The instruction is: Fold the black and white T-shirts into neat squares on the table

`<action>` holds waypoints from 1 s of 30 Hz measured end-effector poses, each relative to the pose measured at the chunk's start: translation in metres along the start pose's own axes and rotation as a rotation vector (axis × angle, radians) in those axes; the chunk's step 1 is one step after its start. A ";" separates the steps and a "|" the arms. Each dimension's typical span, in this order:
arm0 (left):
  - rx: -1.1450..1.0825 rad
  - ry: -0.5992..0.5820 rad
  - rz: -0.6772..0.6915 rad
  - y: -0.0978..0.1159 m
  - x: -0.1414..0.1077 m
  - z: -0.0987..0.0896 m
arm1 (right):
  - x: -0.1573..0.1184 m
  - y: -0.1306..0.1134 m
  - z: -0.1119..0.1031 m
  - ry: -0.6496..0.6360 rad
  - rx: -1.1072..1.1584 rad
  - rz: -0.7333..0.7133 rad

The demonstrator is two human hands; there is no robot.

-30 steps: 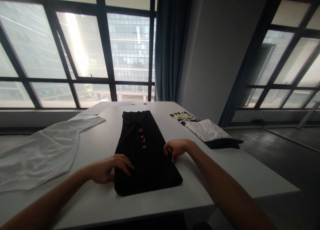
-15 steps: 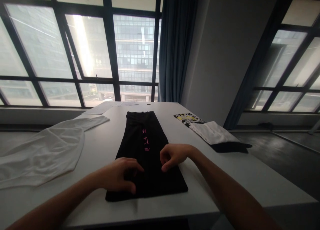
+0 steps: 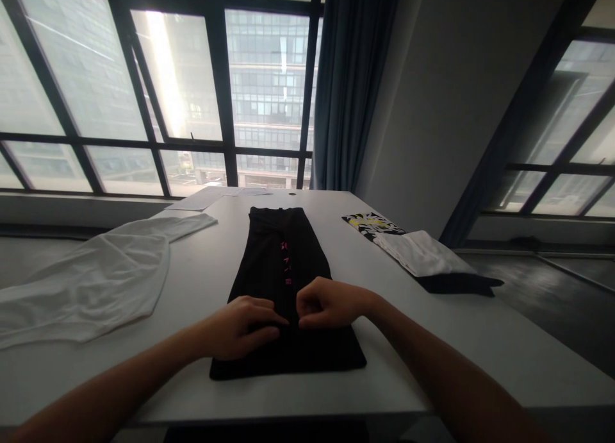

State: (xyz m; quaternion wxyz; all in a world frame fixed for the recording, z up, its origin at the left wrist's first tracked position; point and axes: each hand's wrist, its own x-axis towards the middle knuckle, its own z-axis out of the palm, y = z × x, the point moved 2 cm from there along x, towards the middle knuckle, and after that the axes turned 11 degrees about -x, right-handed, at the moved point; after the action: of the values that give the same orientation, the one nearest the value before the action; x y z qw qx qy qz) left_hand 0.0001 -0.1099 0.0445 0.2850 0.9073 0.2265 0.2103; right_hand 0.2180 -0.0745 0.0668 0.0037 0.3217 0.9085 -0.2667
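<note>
Lying beneath left hand [image 3: 239, 328] and curled right hand [image 3: 333, 303]: black garment [image 3: 268, 263]; cannot tell if either pinches it.

A blue curtain [image 3: 353, 84] hangs beside a black-framed window [image 3: 177, 77]; papers [image 3: 195, 201] lie toward the table's far end

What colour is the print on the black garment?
Pink; the print on the black garment shows best in the head view.

the black garment [image 3: 266, 270] is matt cloth, the white table [image 3: 204, 263] smooth and faintly glossy.
</note>
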 end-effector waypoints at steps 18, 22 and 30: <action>-0.019 0.072 -0.089 -0.056 -0.024 -0.060 | -0.022 0.100 -0.034 0.089 -0.415 0.578; 0.061 0.032 -0.081 -0.066 -0.029 -0.055 | -0.022 0.098 -0.030 0.060 -0.468 0.609; 0.077 -0.135 -0.063 -0.062 -0.031 -0.043 | -0.013 0.055 -0.017 0.052 -0.457 0.182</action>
State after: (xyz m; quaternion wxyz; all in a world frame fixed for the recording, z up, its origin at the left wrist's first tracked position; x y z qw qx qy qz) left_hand -0.0649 -0.0629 0.0312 0.2708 0.9222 0.2431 0.1308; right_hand 0.2634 -0.0377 0.0570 0.0771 0.3999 0.9122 -0.0445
